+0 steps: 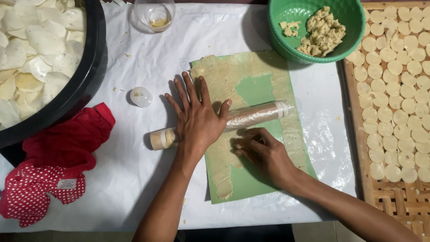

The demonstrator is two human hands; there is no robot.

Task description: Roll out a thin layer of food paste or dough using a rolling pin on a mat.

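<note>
A plastic-wrapped wooden rolling pin (255,115) lies across a green board (255,179) covered with a thin, torn sheet of beige dough (219,74). My left hand (197,116) lies flat and spread on the pin's left part, palm down. Below the pin, my right hand (264,152) rests with curled fingers pressing on the dough. A bare green patch shows in the dough above the pin.
A green bowl (286,45) of dough scraps stands at the top right. A woven bamboo tray (358,134) holds several round dough discs on the right. A black tub (89,76) of white chips, a red dotted cloth (53,170), a small round lid (141,96) and a glass (154,15) sit left.
</note>
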